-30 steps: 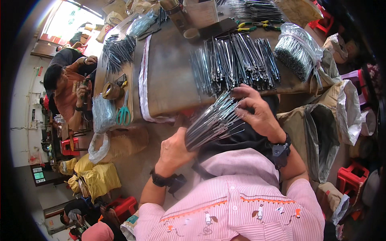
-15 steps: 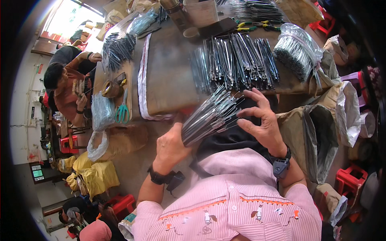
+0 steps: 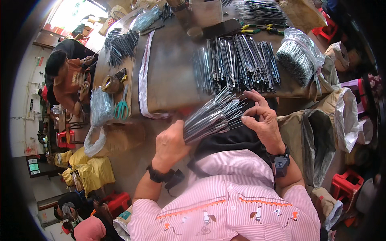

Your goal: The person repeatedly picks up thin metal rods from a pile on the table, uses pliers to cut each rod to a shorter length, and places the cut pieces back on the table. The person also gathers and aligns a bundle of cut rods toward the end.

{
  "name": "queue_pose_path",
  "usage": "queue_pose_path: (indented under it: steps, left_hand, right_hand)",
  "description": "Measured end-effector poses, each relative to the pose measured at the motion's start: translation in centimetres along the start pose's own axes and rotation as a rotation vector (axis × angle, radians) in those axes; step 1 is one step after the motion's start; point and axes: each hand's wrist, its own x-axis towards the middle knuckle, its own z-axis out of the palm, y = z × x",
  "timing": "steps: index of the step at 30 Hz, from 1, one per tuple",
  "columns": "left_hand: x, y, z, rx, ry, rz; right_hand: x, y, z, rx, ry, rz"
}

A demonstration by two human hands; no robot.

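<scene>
My left hand (image 3: 172, 145) is closed around the lower end of a bundle of thin silvery metal strips (image 3: 213, 117), held tilted above my lap in front of the table edge. The strips fan out toward the upper right. At their loose ends is my right hand (image 3: 263, 125), its thumb and index finger pinched together and the other fingers raised. Whatever lies in that pinch is too small to make out. Just beyond the bundle, a broad pile of similar strips (image 3: 243, 62) lies on the brown table (image 3: 171, 76).
A plastic-wrapped strip bundle (image 3: 299, 56) stands at the table's right, near pliers (image 3: 251, 30) and a dark flat object (image 3: 221, 28). Teal scissors (image 3: 121, 108) and a tape roll (image 3: 111, 84) lie left. Open sacks (image 3: 317, 140) stand at my right. A co-worker (image 3: 68, 76) sits left.
My right thumb and index finger have come together at the strip ends; they were apart before. The bundle has shifted only slightly. The co-worker has drawn a hand back from the table.
</scene>
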Motion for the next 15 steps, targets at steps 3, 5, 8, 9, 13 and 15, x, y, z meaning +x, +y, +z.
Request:
queue_pose_path:
  steps: [3,5,8,9,13,15]
  left_hand:
    - [0.0,-0.1,0.2,0.009,0.025,0.030]
    - [-0.1,-0.3,0.1,0.017,0.040,0.032]
    - [-0.2,-0.7,-0.4,0.017,0.052,0.018]
    - [-0.3,-0.8,-0.6,0.023,0.044,0.007]
    - [-0.4,-1.2,-0.8,0.048,0.088,0.071]
    - [-0.6,-1.3,-0.8,0.068,0.126,0.110]
  right_hand:
    - [-0.1,0.1,-0.3,0.037,0.011,0.026]
    - [-0.1,0.0,-0.6,0.091,0.037,0.032]
    - [0.1,-0.4,-1.5,0.062,0.030,0.028]
    - [0.1,-0.5,-1.6,0.051,-0.007,0.074]
    - [0.6,-1.0,-2.0,0.251,0.003,0.169]
    - [0.8,-1.1,-2.3,0.329,0.098,0.189]
